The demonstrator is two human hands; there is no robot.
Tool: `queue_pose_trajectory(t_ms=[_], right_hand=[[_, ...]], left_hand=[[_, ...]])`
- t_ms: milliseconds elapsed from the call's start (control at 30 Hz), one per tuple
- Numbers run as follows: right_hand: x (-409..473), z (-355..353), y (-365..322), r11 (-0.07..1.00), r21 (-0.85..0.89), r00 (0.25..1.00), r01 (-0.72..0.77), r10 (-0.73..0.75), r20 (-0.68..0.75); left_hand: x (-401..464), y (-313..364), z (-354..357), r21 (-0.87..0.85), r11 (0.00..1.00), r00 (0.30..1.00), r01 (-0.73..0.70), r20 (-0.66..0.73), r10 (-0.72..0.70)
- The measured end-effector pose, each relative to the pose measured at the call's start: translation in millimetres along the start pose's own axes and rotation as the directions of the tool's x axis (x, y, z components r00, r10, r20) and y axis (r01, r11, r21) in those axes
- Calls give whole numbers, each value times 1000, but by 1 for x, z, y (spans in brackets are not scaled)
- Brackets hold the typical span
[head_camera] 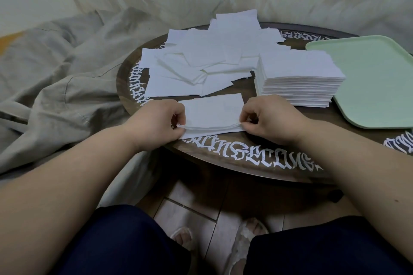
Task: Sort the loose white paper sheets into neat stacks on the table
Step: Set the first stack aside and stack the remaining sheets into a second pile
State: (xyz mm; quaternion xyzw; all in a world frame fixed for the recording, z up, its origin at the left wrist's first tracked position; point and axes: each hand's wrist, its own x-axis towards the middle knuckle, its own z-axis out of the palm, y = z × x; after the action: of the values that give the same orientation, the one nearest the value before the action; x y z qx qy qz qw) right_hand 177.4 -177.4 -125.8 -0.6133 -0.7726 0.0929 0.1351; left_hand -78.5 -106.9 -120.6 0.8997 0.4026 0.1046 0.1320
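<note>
2 hands pinching sheets

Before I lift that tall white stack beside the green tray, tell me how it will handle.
The tall stack will probably feel heavy for paper, since it holds many sheets. Its sides look fairly even, yet the top sheets may slide off if it tilts. The sheets seem thin and soft, like those sagging between the left hand and right hand, so support it from below.
</note>
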Motion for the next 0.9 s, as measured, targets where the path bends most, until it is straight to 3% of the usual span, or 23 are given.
queue_pose_trajectory(t_ms=[167,300,400,500,633,900], right_hand=[[1,-2,0,1000,-16,998,12,-11,56],[3,3,-4,992,-109,998,66,-64,21],[3,5,-7,995,-92,999,22,-25,-28],[3,3,-6,997,35,990,-65,69,-121],[2,2,-6,986,125,984,-109,125,-125],[1,1,-7,980,160,985,-122,139,-103]], left_hand=[[0,0,0,-12,1000,999,23,35,-22],[0,2,1,-1,999,997,49,53,-49],[-1,4,-2,-20,998,996,58,-64,-59],[0,4,-5,-76,996,984,50,-168,-62],[-1,4,-4,-38,995,996,91,-7,-91],[2,4,-3,-49,994,994,102,-35,-104]])
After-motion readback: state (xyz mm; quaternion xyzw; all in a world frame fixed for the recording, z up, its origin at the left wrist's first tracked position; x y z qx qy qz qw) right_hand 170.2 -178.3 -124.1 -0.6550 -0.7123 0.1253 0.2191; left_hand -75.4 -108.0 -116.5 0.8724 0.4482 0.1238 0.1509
